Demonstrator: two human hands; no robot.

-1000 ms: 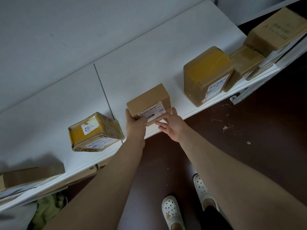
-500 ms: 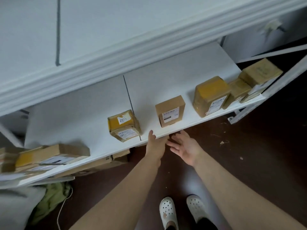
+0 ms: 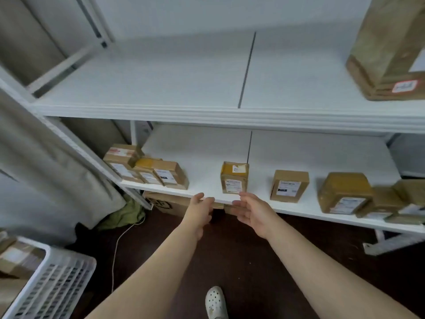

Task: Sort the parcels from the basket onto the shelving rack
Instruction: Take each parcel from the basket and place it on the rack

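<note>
— Head camera: what did your hands have hold of?
— Nothing. Your left hand (image 3: 199,211) and right hand (image 3: 253,212) hung loose-fingered, palms facing, just in front of the lower shelf (image 3: 202,157).
— Where did things stand?
— A yellow-taped parcel (image 3: 234,177) stood on that shelf, just behind your hands. The basket (image 3: 53,282) sat below the shelf, leftward, with more parcels (image 3: 19,259) inside.

Single head-worn wide-angle view, standing close to the shelving rack (image 3: 207,113), facing it and tilted down. Upper shelf (image 3: 161,77) fills the top, lower shelf (image 3: 207,157) mid-frame, dark floor (image 3: 241,261) below. Forearms enter from the bottom edge; left hand (image 3: 199,209) and right hand (image 3: 253,210) centre. Basket (image 3: 57,279) corner bottom left, white shoe (image 3: 215,300) bottom centre.
</note>
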